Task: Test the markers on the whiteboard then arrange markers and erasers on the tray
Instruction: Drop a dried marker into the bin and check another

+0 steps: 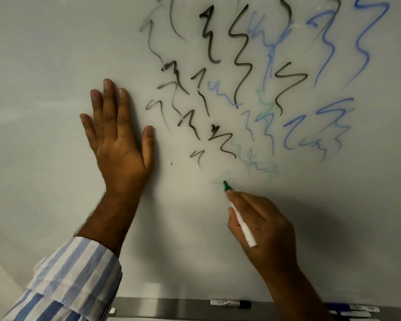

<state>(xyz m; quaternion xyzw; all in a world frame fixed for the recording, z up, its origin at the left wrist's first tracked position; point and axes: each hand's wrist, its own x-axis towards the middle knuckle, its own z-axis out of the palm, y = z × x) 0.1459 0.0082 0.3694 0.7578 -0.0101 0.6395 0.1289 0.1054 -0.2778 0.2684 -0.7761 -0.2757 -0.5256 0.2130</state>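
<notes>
Two hands are in my view, both raised against the whiteboard (56,66). Nearest, along the bottom edge, the tray (162,308) carries a black-capped marker (230,303) lying flat, with further markers (354,310) at its right end, partly hidden by the right forearm. My left arm enters from the lower left in a blue-and-white striped sleeve (72,279), cuff pushed back. The right hand (264,225) pinches a green marker (240,218) between thumb and fingers, its white barrel slanting down to the right and its tip touching the board at a faint green scribble (220,179). The left hand (118,135) lies flat on the board, fingers straight and spread, thumb out, holding nothing. Beyond, black squiggles (239,54) and blue squiggles (366,38) fill the upper right.
</notes>
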